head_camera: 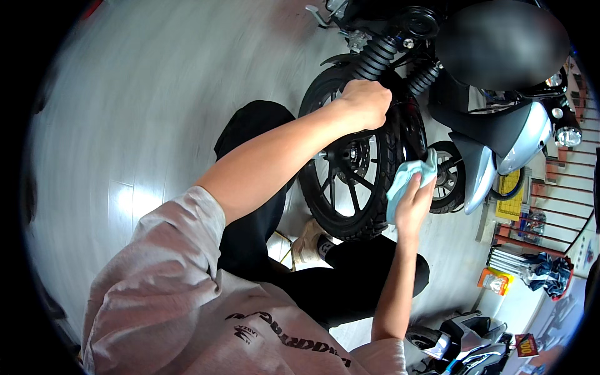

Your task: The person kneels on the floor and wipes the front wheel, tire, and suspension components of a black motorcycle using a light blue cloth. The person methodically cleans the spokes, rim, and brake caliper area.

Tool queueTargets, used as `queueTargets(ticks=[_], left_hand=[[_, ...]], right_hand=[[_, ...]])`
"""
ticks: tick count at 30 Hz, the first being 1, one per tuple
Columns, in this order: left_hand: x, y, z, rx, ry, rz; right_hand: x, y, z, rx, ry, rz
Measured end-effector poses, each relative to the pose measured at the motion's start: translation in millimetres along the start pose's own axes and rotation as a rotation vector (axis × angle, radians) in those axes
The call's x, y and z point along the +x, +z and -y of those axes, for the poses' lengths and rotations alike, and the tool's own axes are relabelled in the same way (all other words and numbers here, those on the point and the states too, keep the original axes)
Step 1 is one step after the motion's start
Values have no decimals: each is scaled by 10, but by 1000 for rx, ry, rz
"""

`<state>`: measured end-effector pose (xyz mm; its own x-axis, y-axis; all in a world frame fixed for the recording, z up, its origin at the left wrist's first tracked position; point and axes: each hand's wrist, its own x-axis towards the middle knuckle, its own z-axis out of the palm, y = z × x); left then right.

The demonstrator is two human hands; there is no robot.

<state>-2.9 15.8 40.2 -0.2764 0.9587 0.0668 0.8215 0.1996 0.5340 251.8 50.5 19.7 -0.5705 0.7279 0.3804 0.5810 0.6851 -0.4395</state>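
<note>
Before me stands a motorcycle's front wheel [356,185] with a knobbly black tyre [382,206], dark spokes and a brake disc [355,164]. My left hand [369,104] is curled into a fist at the lower end of a ribbed black fork gaiter [376,57]. Its fingers are turned away, so whatever they may hold is hidden. My right hand [415,199] grips a folded pale blue cloth [407,177]. The cloth lies against the right side of the tyre, close to the glossy black front mudguard [415,124]; exact contact is unclear.
My bent knees flank the wheel, with one shoe [307,241] beside the tyre. A silver-blue scooter [487,159] stands to the right, and another two-wheeler [461,340] at lower right. A metal railing [569,192] and boxed goods [496,281] line the right side. Grey plank flooring [154,108] extends left.
</note>
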Motion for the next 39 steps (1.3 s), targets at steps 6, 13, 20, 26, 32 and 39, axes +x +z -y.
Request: queueTargets(ticks=[6, 13, 20, 26, 32, 39], left_hand=[[-24, -37, -20, 22, -17, 23], [-41, -37, -41, 33, -34, 19], [7, -30, -2, 31, -68, -6], [-22, -58, -92, -209, -54, -98], [-28, -30, -148, -393, -44, -25], [-67, -50, -192, -368, -35, 39]], right_hand=[[-62, 89, 425, -345, 11, 17], [702, 226, 445, -325, -134, 75], [908, 102, 152, 50, -6, 160], [594, 16, 46, 125, 39, 127], [-20, -22, 170, -122, -117, -18], [-238, -25, 442, -355, -153, 44]])
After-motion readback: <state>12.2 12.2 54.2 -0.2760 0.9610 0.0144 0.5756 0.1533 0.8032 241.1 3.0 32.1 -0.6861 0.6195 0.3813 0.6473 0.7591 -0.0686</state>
